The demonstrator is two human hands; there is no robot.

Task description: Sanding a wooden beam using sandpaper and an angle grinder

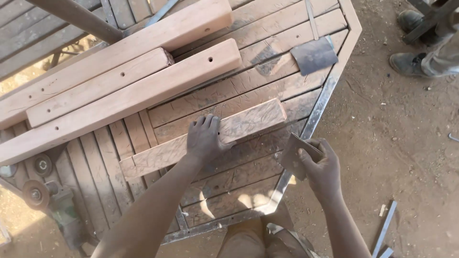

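Note:
A rough wooden block (248, 122) lies slantwise on a slatted wooden table (229, 186). My left hand (204, 138) presses down on the block's middle, fingers spread over its top. My right hand (321, 165) is off the table's right edge and pinches a folded piece of dark sandpaper (294, 155) between thumb and fingers, a short way right of the block's lower side.
Three longer planed beams with drilled holes (129, 91) lie stacked at the upper left. Another sandpaper sheet (314, 56) rests near the table's far right edge. An angle grinder (45, 198) sits at the lower left. Another person's boots (413, 62) stand on the dirt floor at upper right.

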